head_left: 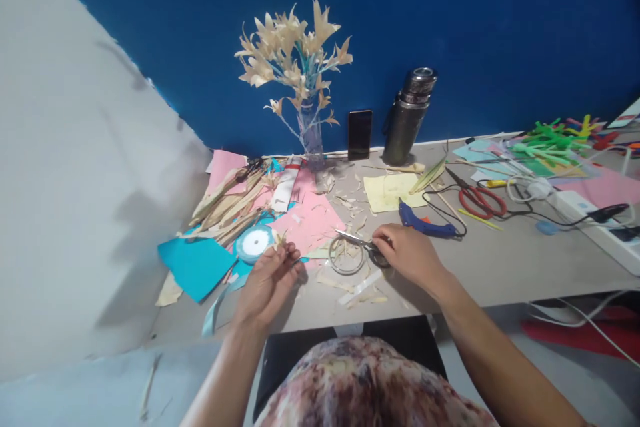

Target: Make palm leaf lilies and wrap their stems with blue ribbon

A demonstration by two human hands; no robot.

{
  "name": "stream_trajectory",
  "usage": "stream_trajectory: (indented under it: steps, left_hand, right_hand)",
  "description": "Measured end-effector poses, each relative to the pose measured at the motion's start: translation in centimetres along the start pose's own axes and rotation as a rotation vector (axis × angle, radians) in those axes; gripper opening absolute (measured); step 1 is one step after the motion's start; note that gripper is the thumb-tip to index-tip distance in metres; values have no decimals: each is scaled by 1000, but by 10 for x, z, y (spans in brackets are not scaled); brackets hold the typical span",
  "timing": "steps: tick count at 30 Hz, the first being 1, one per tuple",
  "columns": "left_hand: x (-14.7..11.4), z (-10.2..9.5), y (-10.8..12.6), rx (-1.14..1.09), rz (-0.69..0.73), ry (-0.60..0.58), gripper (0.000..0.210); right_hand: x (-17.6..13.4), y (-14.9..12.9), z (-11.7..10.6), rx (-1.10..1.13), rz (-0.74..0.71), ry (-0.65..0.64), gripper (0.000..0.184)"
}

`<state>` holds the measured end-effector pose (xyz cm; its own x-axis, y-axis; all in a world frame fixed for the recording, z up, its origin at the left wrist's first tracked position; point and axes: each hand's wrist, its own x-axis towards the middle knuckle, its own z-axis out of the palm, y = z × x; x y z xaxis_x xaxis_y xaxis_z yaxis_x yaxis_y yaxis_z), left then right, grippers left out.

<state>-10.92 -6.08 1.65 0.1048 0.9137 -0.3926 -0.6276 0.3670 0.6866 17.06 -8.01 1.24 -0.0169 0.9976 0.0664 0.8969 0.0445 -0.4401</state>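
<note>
My left hand (267,287) is closed in a pinch on a small pale piece of husk (281,239), just right of a roll of light blue ribbon (256,242). My right hand (413,257) has its fingers closed at the dark handles of a pair of small scissors (354,237). Their blades point left, over a roll of clear tape (346,269) that lies on the table. Pale husk scraps are scattered around the tape. A blue glue gun (425,223) lies just beyond my right hand.
Husk flowers stand in a clear vase (313,137) by the wall, near a phone (360,135) and a steel thermos (407,120). Dried husks (225,203) and coloured paper are on the left. Red-handled scissors (481,201), cords and a power strip (597,227) lie on the right.
</note>
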Motion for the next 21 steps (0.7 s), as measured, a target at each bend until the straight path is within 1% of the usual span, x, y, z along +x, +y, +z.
stream_trajectory:
  steps: [2, 4, 7, 9, 12, 14, 17, 19, 21]
  left_hand:
    - [-2, 2, -2, 15, -14, -16, 16]
    - [-3, 6, -6, 67, -57, -64, 17]
    - [-3, 15, -17, 216, -155, -192, 23]
    - [-2, 20, -25, 336, -200, -257, 26]
    - [-1, 24, -35, 479, -167, -292, 27]
    - [0, 25, -39, 540, -129, -326, 24]
    - [0, 26, -38, 648, -72, -393, 16]
    - [-2, 28, -37, 734, -31, -405, 12]
    - [-3, 29, -35, 781, -17, -390, 12]
  right_hand:
    - [2, -4, 1, -148, 6, -81, 10]
    - [2, -7, 2, -216, 12, -128, 8]
    - [-2, -6, 3, -213, 10, -161, 7]
    - [-6, -3, 4, -210, 6, -166, 12]
    - [-11, -1, 6, -195, 4, -136, 21]
    - [-13, 1, 7, -118, 32, -70, 22]
    - [-13, 5, 7, -15, 117, 38, 22]
    - [-12, 7, 9, -38, 158, 51, 21]
    - [-13, 8, 11, -93, 158, 30, 21]
